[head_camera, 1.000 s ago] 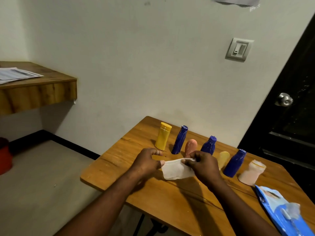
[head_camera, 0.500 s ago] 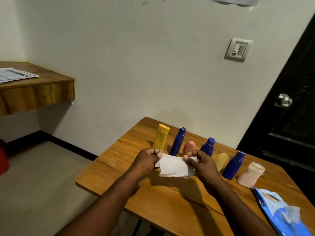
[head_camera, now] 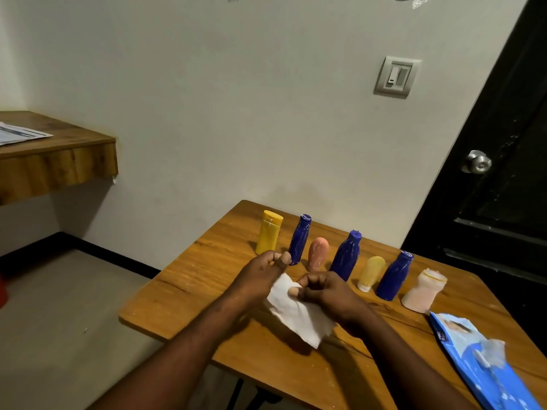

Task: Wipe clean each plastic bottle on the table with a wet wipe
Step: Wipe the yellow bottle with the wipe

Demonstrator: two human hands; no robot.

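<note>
Several plastic bottles stand in a row along the far side of the wooden table (head_camera: pixel 183 294): a yellow bottle (head_camera: pixel 268 232), a tall blue one (head_camera: pixel 299 239), a pink one (head_camera: pixel 317 253), a second blue one (head_camera: pixel 347 255), a small yellow one (head_camera: pixel 371 273), a third blue one (head_camera: pixel 395 275) and a pale pink one (head_camera: pixel 424 291). Just in front of the row, above the table, my left hand (head_camera: pixel 260 279) and my right hand (head_camera: pixel 325 292) both hold a white wet wipe (head_camera: pixel 299 315). My right thumb pinches its upper edge, and the wipe hangs down crumpled between my hands.
A blue wet-wipe pack (head_camera: pixel 485 362) lies at the table's near right corner. A wooden shelf (head_camera: pixel 56 161) with papers is on the left wall. A black door (head_camera: pixel 500 161) with a knob stands to the right. Bare floor lies to the left.
My hands have come closer together. The wipe, stretched flat between them before, now hangs slanted and crumpled, lower toward the table.
</note>
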